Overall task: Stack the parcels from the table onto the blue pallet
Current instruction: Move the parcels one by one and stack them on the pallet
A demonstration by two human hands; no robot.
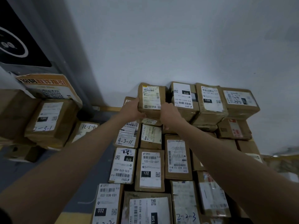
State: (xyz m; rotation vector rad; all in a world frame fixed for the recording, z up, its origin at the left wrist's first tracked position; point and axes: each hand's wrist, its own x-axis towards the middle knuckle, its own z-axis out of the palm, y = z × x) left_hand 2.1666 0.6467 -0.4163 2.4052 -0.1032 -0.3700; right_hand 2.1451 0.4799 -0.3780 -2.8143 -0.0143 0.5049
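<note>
Against wall, hands (134, 109) apparently gripping parcel (151, 98).

A parcel depot or courier sorting room — taped cardboard parcels (150, 168) crowd the space below and beside both hands, each bearing a barcoded shipping label (178, 156) and handwritten sorting codes. Beyond the hands rises a bare white wall (178, 42); further left, more cartons (50, 120) — under an orange QR-code notice (48, 88).

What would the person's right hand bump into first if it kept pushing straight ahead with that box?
Probably the white wall. The right hand and left hand hold the parcel beside the 010 parcel; nothing shows between it and the wall, though depth is unclear.
</note>
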